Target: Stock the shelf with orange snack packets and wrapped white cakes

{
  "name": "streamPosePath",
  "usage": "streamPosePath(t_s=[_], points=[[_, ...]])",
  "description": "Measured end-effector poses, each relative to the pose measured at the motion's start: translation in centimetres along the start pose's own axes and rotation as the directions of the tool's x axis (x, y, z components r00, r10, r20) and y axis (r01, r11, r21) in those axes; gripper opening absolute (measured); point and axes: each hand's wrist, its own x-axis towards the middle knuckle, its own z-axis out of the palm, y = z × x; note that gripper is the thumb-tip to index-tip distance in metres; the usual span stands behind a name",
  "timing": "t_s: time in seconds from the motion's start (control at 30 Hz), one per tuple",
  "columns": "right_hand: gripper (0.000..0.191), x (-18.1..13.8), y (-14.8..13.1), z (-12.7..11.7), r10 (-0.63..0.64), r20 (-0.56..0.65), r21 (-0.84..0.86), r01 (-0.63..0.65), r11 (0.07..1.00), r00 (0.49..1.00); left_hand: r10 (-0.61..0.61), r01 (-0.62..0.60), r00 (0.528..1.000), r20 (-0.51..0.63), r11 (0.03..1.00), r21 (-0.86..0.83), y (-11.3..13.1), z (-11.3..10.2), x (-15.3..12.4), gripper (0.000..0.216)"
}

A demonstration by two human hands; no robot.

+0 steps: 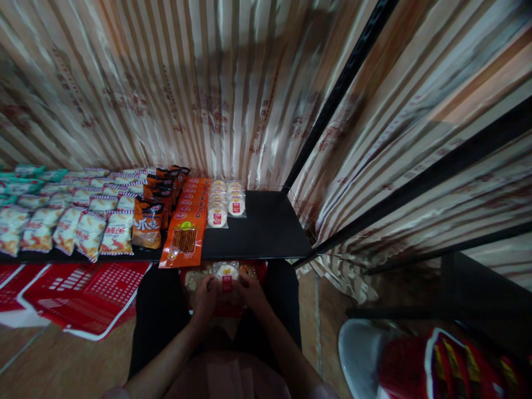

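Note:
Between both hands, just below the shelf's front edge, is a clear packet with a round white cake [228, 271] and a red label. My left hand [205, 296] pinches its left edge, and my right hand [251, 292] grips the right edge. Beneath the hands, between the knees, a red basket [199, 307] contains more packets, partly hidden by my hands. On the black shelf [260, 235] ahead, matching round white packets stand in two rows, a longer left row [218, 208] and a shorter right row [236, 203].
Left of the white packets lie overlapping flat orange packets [185, 235], then orange-black bags [147, 224] and white snack bags [118, 233]. Red baskets [89, 288] sit under the shelf. A black post [332, 105] rises at its right end; a striped curtain [233, 105] hangs behind. Lower right is a white stool [357, 349].

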Motion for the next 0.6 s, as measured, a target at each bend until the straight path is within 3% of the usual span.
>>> streamPosePath(t_s=[0.3,0.6], points=[[0.037,1.3,-2.1,-1.6,-0.001,0.03,0.151,-0.003,0.989,1.0,0.033,-0.032,0.999,-0.015,0.999,0.036,2.4,0.2,1.3,0.032],[0.035,2.2,-2.9,-2.6,-0.014,-0.182,-0.156,-0.015,0.988,0.983,0.119,-0.12,0.992,-0.05,0.993,-0.018,3.8,1.0,2.2,0.027]])
